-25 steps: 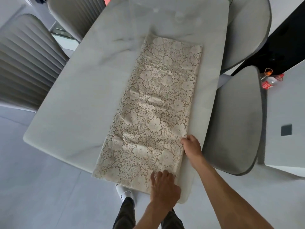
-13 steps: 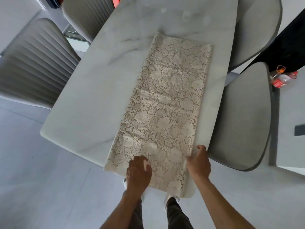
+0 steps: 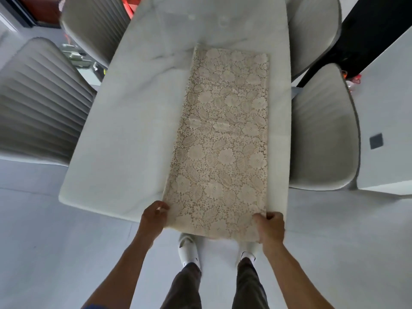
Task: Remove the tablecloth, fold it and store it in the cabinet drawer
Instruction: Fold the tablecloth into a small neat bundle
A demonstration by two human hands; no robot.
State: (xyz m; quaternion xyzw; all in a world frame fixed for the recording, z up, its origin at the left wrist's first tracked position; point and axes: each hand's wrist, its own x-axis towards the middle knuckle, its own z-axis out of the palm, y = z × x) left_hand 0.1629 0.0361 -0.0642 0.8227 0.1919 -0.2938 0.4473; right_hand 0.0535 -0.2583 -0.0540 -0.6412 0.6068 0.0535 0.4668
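**Both hands take the near corners of the folded tablecloth**

Since half a second ago the left hand (image 3: pixel 153 216) has slid outward from the middle of the near edge to the near-left corner, and the right hand (image 3: pixel 270 226) has dropped from the cloth's right edge to its near-right corner. Each hand is now pinched closed on its own corner, thumb on top and fingers curled beneath the hem.

Between the two hands the near hem of the tablecloth (image 3: pixel 223 134) hangs just past the table's near edge. Away from the hands, the cream lace cloth runs as a long folded strip, lying flat with its far end square and well short of the table's far end.

Beyond the left hand spreads the bare white marble table (image 3: pixel 133 130). Out past that bare stretch stand two ribbed grey chairs (image 3: pixel 42 103). Just beyond the right hand, two smooth grey chairs (image 3: pixel 323 134) are pushed in close against the table's side.

Below and between the hands, the person's white shoes (image 3: pixel 188 250) and dark trouser legs show over the pale floor (image 3: pixel 55 241).
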